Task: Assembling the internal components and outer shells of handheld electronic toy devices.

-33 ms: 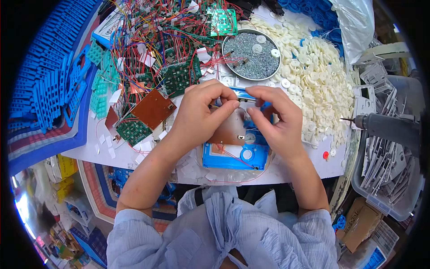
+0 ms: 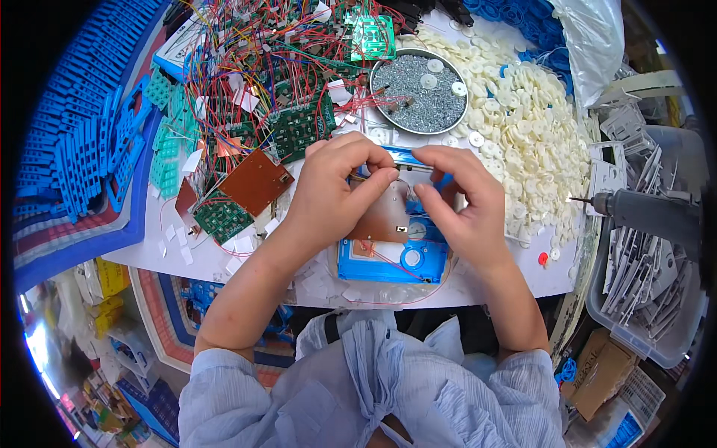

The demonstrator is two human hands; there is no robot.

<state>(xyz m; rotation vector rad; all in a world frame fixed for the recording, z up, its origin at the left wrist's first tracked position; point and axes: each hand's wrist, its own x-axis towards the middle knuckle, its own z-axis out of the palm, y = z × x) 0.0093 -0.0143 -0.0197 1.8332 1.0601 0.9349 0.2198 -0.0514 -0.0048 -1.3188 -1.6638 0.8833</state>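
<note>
A blue plastic casing lies in front of me at the table's near edge, with a round ring and thin red wires inside. Over its far part sits a brown circuit board, tilted. My left hand is closed at the board's far end, thumb and forefinger pinched together; whatever is between them is too small or hidden to name. My right hand is on the other side, its thumb and forefinger apart, the forefinger tip by the casing's blue far edge. The right hand's remaining fingers are partly hidden.
A round tray of small metal screws stands beyond my hands. White plastic discs heap at the right, wired green circuit boards at the left. A power screwdriver juts in from the right, near a clear bin. Blue plastic parts fill the far left.
My right thumb and forefinger have shifted very slightly toward the right and nearer to me. The left hand, the board and the casing look the same.
</note>
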